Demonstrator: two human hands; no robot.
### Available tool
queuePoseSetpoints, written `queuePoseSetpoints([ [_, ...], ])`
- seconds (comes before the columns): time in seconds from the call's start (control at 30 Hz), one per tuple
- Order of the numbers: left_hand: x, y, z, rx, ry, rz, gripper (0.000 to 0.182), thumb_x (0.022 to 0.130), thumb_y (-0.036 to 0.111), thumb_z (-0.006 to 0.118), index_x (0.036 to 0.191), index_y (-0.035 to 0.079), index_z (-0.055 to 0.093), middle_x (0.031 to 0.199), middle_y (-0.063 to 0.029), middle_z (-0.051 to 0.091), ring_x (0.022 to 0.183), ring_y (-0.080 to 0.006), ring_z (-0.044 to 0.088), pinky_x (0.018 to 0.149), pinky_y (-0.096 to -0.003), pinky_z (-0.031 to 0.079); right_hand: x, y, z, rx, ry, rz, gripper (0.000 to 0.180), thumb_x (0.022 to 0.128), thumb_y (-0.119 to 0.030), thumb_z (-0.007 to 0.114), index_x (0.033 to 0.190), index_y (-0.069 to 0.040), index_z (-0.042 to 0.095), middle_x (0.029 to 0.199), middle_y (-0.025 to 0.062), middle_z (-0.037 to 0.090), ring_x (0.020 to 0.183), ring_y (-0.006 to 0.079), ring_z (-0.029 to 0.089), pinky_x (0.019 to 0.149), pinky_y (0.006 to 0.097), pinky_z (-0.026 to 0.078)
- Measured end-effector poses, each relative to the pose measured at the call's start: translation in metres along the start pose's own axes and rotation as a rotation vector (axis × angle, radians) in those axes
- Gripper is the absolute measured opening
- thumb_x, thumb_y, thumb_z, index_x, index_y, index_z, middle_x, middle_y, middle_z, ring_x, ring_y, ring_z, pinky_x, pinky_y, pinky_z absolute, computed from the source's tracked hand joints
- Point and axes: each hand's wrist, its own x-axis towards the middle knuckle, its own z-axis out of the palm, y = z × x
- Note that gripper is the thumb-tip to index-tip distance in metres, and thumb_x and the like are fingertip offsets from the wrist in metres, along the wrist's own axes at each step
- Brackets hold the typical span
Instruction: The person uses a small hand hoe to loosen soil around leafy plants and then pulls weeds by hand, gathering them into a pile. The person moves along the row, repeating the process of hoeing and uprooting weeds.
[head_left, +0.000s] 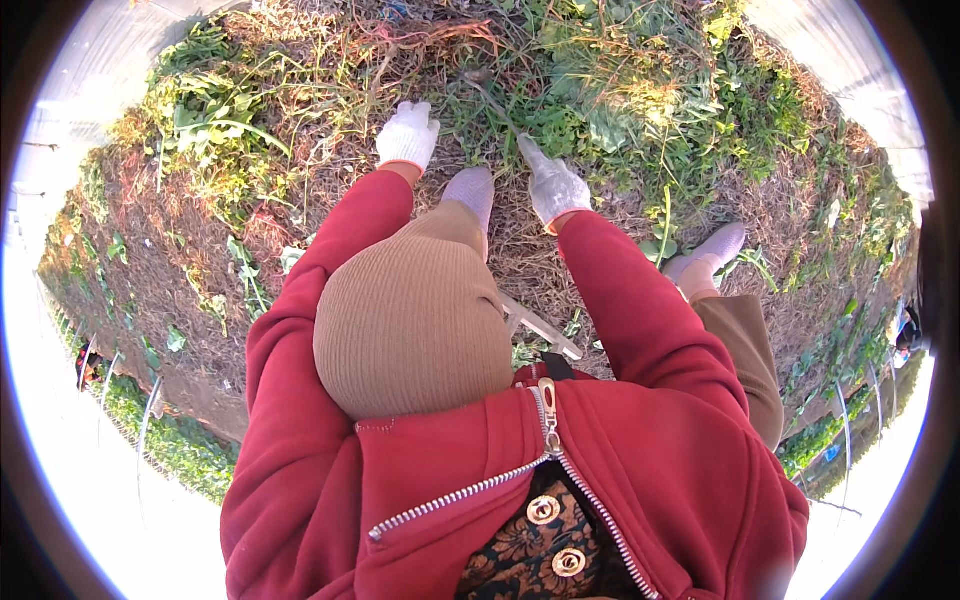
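Observation:
My left hand (409, 136), in a white knit glove with an orange cuff, is palm down at the edge of the weeds. Its fingers point forward, slightly apart; nothing shows in them, though the palm side is hidden. In a soiled glove, my right hand (559, 189) grips the grey handle of a hand weeding tool (496, 106). The tool's thin shaft slants forward and left, and its metal head rests among green weeds (555, 94). Leaves and stems partly cover the head, so its exact shape is unclear.
Dry straw-like litter (525, 262) covers the soil around my shoes (471, 191). A pale bar of a low stool or frame (544, 328) shows beneath me. Thin hoops (146, 420) stand behind, and pale plastic sheeting (840, 60) borders the weedy strip.

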Motion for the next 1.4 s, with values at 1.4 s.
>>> queuePoseSetpoints([
  [1.4,-0.001,0.005,0.014,0.012,-0.368,0.114,0.028,0.090,0.031,0.055,0.098,0.006,0.067,0.103,-0.0201,0.067,0.097,-0.0391,0.064,0.084,-0.0492,0.052,-0.016,-0.028,-0.019,-0.005,-0.099,0.064,0.068,0.094,-0.003,0.044,0.154,-0.032,0.032,0.125,0.0195,0.065,0.111,0.0372,0.066,0.094,0.0467,0.052],
])
